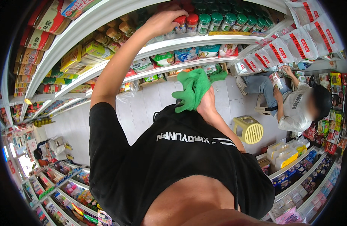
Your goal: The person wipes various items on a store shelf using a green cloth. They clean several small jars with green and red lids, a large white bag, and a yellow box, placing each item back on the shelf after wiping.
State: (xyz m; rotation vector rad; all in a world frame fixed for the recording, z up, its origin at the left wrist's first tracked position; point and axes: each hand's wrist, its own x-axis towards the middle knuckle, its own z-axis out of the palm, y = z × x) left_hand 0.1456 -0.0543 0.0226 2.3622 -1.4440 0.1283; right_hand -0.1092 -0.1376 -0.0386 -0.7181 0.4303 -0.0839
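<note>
My left hand (165, 21) reaches up onto a white shelf (190, 41). Its thumb and forefinger close around the red cap of a small spice jar (180, 25), which stands in a row; the other fingers are mostly hidden behind. Beside that jar is another red-capped jar (192, 25), followed by several green-capped jars (216, 22). Lower down, in front of my waist, my right hand (208, 101) holds a crumpled green cloth (192, 87) that hangs over the fingers and hides most of them.
Cork-stoppered bottles (114, 35) stand left of my left hand. Packaged bags (162, 58) fill the shelf beneath. White pouches with red labels (299, 42) hang at right. A yellow plastic stool (248, 130) is on the floor, near a seated person (293, 104) holding a packet. Another person (53, 151) sits far left.
</note>
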